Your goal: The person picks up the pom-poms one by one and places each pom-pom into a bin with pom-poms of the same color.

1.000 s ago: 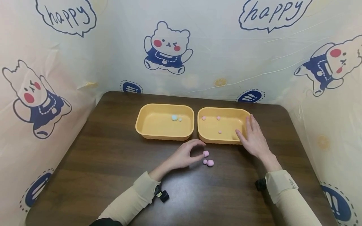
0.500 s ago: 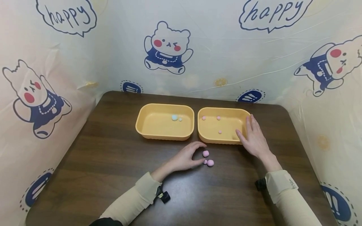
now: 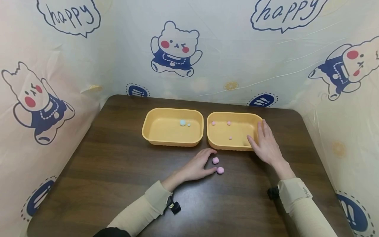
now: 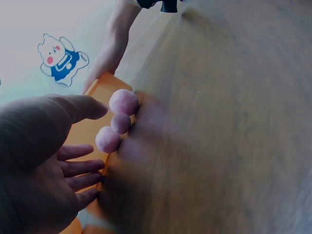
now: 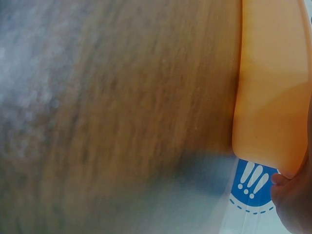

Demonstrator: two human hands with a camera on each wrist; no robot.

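Observation:
Two larger pink balls (image 3: pixel 215 160) lie on the table before the right yellow tray (image 3: pixel 231 147). A smaller pink ball (image 4: pixel 120 123) shows between them in the left wrist view; the thumb mostly covers it in the head view. My left hand (image 3: pixel 196 167) reaches in from the left, thumb and fingers spread apart, the thumb tip right by the small ball and nothing gripped. My right hand (image 3: pixel 268 149) rests on the right end of that tray, fingers extended along the end rim and thumb over the front edge. Several small pink balls (image 3: pixel 229 123) lie inside it.
Left of it stands a second yellow tray (image 3: pixel 172 144) holding a larger pale blue ball (image 3: pixel 183 122) and a tiny one (image 3: pixel 189 125). Both trays are on a dark wooden table (image 3: pixel 118 164), with a printed curtain (image 3: pixel 222 65) around the back and sides.
My left hand has shifted slightly right and toward me, its thumb moving from the upper larger ball down to the small one. The right hand and trays stay put.

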